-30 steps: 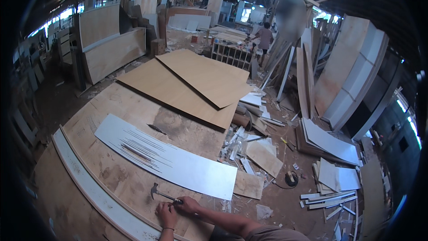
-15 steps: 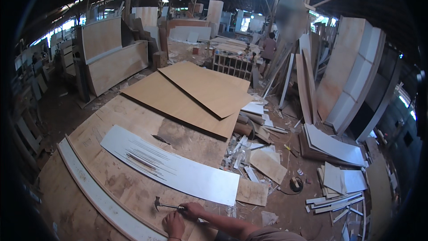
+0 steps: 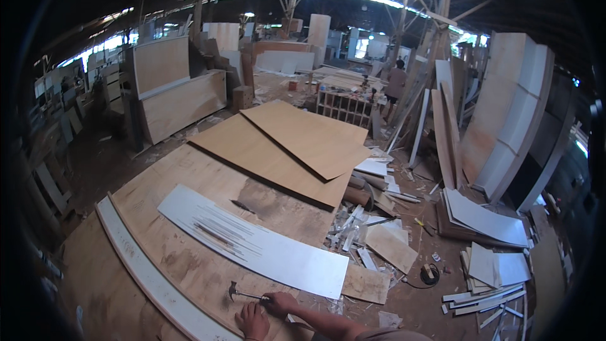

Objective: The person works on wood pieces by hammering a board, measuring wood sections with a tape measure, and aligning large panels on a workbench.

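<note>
Near the bottom centre, my right hand (image 3: 279, 303) is closed round the handle of a claw hammer (image 3: 232, 291), its head to the left. Just below it, my left hand (image 3: 254, 321) has its fingers bent together low over the plywood worktop (image 3: 202, 170); what they hold is too small to make out. Left of my hands lies a long, curved, white-faced piece with a wooden rim (image 3: 136, 256). Behind the hammer lies a white board with long narrow slits (image 3: 306, 268).
Two tan sheets (image 3: 297, 139) lie on the worktop's far part. Offcuts (image 3: 385, 246) litter the right side. Curved white boards (image 3: 486, 218) and tall panels (image 3: 492, 113) stand or lean at right. A co-worker (image 3: 396, 82) is beyond a gridded stand (image 3: 338, 104). Cabinets (image 3: 183, 107) stand back left.
The whole scene has shifted down and a little right in the view, as the camera moved. My hands and the hammer stay together in much the same place on the worktop.
</note>
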A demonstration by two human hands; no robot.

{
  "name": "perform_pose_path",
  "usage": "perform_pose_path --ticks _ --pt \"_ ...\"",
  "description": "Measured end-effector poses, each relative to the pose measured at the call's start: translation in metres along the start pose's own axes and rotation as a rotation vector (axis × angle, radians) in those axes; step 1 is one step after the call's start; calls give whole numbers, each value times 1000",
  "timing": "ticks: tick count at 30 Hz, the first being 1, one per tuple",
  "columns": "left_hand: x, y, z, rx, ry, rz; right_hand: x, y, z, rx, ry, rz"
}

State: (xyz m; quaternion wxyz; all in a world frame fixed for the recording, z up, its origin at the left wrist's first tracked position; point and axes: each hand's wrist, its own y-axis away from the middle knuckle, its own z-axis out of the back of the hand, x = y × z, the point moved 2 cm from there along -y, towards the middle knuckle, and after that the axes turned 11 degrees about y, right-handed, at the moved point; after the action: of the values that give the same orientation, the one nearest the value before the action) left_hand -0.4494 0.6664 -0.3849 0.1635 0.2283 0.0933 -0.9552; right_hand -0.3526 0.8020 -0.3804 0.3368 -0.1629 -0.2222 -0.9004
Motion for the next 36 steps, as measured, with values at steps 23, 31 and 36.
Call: perform_pose_path --ticks 23,31,36 --pt "1 -5 3 48 109 52 4 126 26 27 -49 -89" --pt "1 -12 -4 99 70 81 0 112 6 -51 -38 -32" --pt "0 -11 -1 77 114 94 -7 112 -7 -212 -83 29"
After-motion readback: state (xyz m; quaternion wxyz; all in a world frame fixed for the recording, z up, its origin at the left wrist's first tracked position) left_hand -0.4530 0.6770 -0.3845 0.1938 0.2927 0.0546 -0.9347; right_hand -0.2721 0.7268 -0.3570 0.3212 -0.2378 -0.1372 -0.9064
